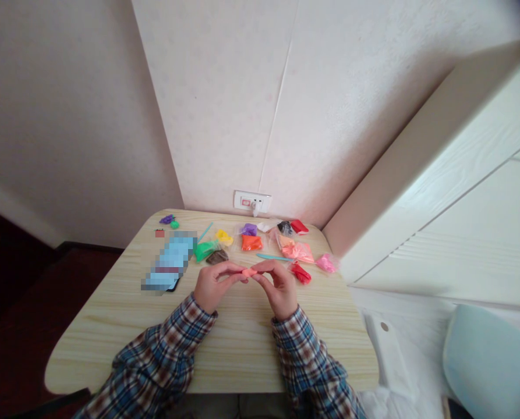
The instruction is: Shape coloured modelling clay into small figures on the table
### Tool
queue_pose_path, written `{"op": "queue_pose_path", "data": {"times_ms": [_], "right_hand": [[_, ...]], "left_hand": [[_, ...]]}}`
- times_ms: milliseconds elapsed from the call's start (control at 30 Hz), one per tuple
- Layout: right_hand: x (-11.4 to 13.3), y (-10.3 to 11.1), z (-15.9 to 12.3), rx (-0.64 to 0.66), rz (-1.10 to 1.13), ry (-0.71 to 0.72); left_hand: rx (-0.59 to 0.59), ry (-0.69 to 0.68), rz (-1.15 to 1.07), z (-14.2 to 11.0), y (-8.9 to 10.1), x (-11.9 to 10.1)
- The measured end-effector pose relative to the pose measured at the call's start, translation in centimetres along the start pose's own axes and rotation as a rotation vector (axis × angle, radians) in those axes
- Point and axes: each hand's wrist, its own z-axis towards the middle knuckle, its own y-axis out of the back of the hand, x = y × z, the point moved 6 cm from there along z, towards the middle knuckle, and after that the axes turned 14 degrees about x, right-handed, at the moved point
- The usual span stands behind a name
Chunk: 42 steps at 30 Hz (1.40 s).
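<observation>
Between my fingertips, above the middle of the table, is a small lump of coral-pink modelling clay (pixel 249 272). My left hand (pixel 213 284) pinches its left end with thumb and forefinger. From the other side, my right hand (pixel 279 286) grips it the same way. Just beyond my hands lie a bag of dark brown clay (pixel 217 257), a light blue modelling tool (pixel 273 256) and a bag of red clay (pixel 302 273). A bag of orange clay (pixel 251 242) sits farther back.
A phone with a blurred screen (pixel 172 262) lies at left on the wooden table (pixel 124 326). Behind it are purple and green clay pieces (pixel 167 220). Green (pixel 205 251), yellow (pixel 224 237) and pink (pixel 327 262) clay bags spread across the back. A wall socket (pixel 251 201) is beyond.
</observation>
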Motion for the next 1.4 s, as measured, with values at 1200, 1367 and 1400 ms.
{"op": "queue_pose_path", "data": {"times_ms": [1200, 1367, 1400], "right_hand": [[1.9, -0.5, -0.2, 0.035, -0.256, 0.089], [1.9, -0.3, -0.2, 0.013, -0.258, 0.072], [1.9, -0.3, -0.2, 0.025, -0.256, 0.075]], "left_hand": [[-0.027, 0.074, -0.299, 0.1, -0.2, 0.0], [-0.003, 0.04, -0.164, 0.0, -0.3, 0.1], [0.001, 0.035, -0.141, 0.0, -0.2, 0.2]]}}
